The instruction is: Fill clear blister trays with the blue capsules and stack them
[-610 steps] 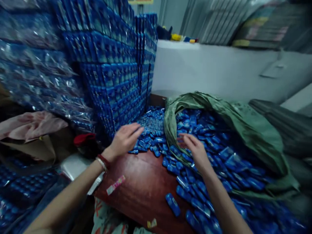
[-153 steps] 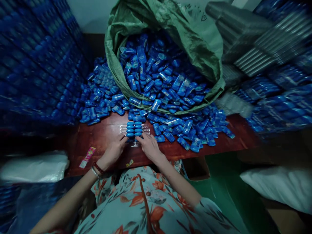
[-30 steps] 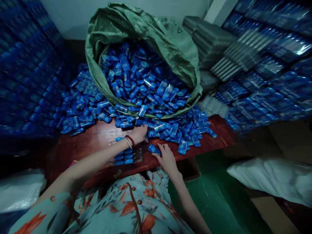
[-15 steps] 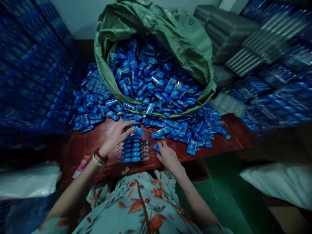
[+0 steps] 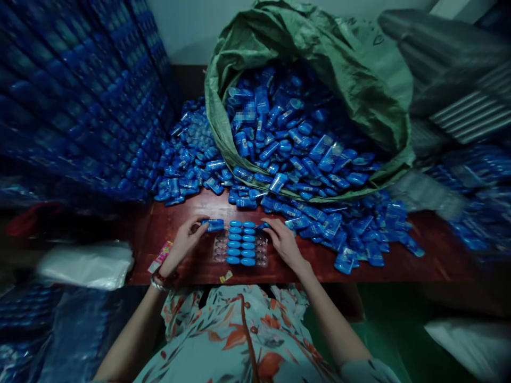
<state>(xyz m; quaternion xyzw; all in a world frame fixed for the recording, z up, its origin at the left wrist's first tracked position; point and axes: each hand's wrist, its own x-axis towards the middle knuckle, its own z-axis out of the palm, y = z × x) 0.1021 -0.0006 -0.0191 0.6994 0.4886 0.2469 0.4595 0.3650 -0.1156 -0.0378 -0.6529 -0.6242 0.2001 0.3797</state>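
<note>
A clear plastic tray lies on the red-brown tabletop in front of me. Two columns of glossy blue containers stand on edge along its middle. My left hand, with bracelets at its wrist, pinches a flat blue labelled container just beyond the tray's far left corner. On the other side, my right hand has its fingers curled around another blue container, mostly hidden by them, near the tray's far right corner.
Behind the tray gapes a green woven sack, full of similar containers that spill onto the table. Stacked blue packs rise at the left. Grey plastic trays are piled at the right. A pink wrapper lies near my left wrist.
My left hand has moved from above the tray to its left side, still with a container. The right hand has come up beside the tray's far right corner. The camera view has shifted left.
</note>
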